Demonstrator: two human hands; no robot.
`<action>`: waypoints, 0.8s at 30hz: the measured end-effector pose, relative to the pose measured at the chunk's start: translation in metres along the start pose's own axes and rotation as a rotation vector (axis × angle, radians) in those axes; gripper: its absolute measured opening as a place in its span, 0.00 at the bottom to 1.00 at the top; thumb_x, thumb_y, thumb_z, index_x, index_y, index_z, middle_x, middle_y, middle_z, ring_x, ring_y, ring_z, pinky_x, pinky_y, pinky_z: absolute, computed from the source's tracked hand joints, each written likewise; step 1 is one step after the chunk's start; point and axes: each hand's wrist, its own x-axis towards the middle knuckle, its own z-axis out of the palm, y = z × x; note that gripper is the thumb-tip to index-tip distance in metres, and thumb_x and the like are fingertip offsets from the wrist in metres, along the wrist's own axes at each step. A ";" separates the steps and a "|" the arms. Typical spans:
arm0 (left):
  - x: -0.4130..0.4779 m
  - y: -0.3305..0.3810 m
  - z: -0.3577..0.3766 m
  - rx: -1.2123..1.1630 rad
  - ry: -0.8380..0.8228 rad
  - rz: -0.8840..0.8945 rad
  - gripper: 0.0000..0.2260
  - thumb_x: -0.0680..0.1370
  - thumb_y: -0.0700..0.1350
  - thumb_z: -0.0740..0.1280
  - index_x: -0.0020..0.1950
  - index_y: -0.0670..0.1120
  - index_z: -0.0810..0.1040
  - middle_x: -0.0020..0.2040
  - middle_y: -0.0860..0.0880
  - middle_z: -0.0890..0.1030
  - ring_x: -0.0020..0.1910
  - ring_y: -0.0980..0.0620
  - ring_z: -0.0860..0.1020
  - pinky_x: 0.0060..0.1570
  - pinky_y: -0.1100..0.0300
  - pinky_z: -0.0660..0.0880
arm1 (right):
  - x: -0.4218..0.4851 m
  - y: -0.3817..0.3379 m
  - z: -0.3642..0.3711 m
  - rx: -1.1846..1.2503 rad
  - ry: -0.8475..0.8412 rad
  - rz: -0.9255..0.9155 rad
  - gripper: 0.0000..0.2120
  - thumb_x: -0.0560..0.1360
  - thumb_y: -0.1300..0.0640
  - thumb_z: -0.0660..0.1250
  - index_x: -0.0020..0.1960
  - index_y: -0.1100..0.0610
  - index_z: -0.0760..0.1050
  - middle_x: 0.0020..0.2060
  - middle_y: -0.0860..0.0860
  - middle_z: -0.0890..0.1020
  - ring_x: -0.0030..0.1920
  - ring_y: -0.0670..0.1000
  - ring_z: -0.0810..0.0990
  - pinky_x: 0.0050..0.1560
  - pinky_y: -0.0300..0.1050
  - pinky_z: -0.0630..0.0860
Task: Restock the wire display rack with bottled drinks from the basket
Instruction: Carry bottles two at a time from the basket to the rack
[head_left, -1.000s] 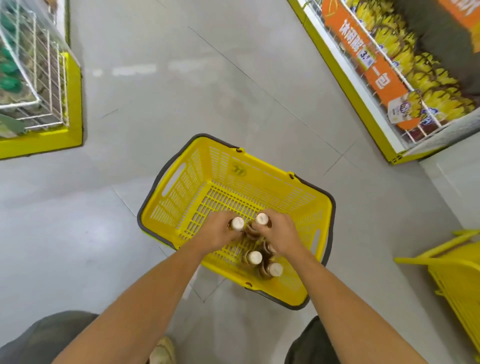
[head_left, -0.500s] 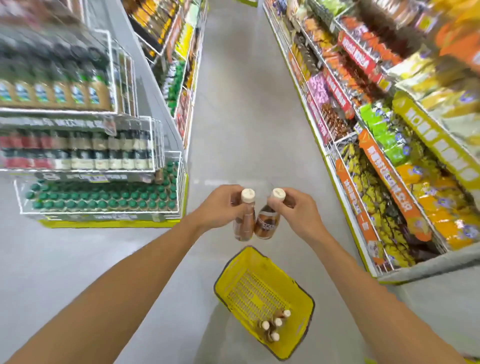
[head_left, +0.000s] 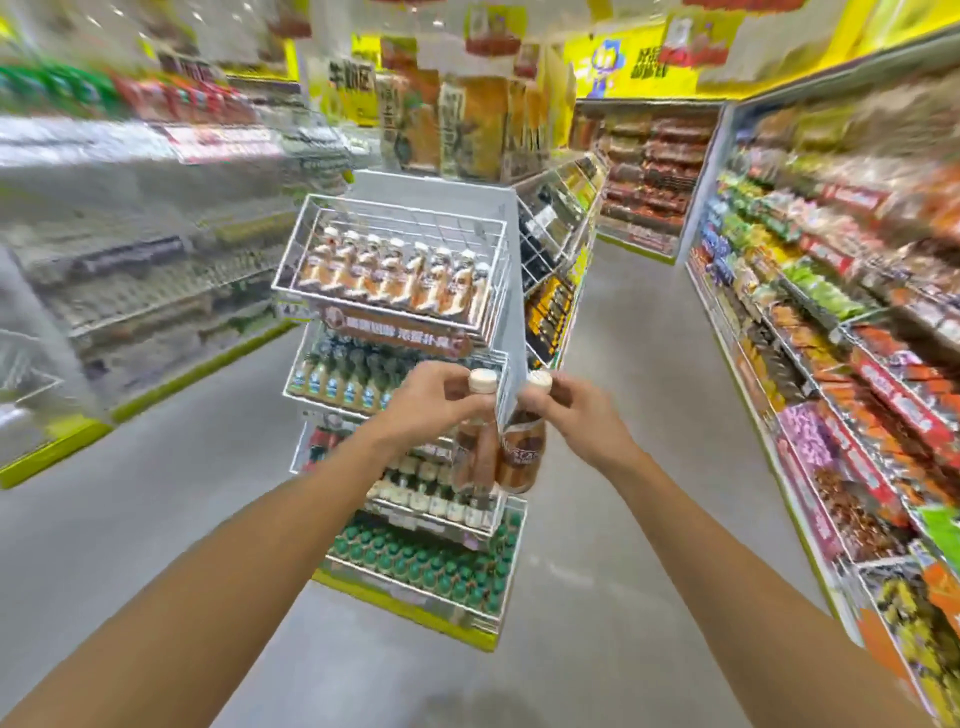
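Rack: white-coated metal wire.
Bottles: glossy clear plastic, cream caps.
Floor: smooth grey, slightly sheened.

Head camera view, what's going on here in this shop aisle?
A person is restocking drinks. The left hand holds one brown bottle by the neck and the right hand holds another, both raised in front of the wire display rack. The top shelf already has a row of similar bottles. Neither bottle is on the rack yet, and the basket is out of view.
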 end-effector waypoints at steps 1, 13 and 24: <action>-0.001 -0.004 -0.021 0.016 0.036 -0.007 0.07 0.76 0.43 0.76 0.53 0.45 0.86 0.48 0.52 0.88 0.47 0.58 0.86 0.46 0.65 0.80 | 0.014 -0.008 0.018 0.014 -0.028 -0.024 0.18 0.77 0.46 0.75 0.48 0.62 0.82 0.42 0.62 0.86 0.41 0.51 0.84 0.47 0.59 0.81; 0.062 -0.088 -0.188 0.121 0.267 -0.047 0.06 0.77 0.43 0.76 0.51 0.43 0.86 0.45 0.48 0.88 0.46 0.51 0.87 0.49 0.56 0.83 | 0.187 -0.049 0.159 0.147 -0.276 -0.127 0.11 0.81 0.52 0.71 0.55 0.59 0.84 0.47 0.51 0.89 0.48 0.48 0.88 0.46 0.45 0.84; 0.258 -0.106 -0.254 0.148 0.213 0.020 0.08 0.76 0.46 0.76 0.52 0.45 0.86 0.47 0.51 0.88 0.48 0.53 0.86 0.47 0.57 0.80 | 0.372 -0.024 0.140 0.128 -0.184 -0.123 0.11 0.81 0.53 0.71 0.55 0.61 0.84 0.46 0.52 0.89 0.49 0.49 0.89 0.52 0.46 0.85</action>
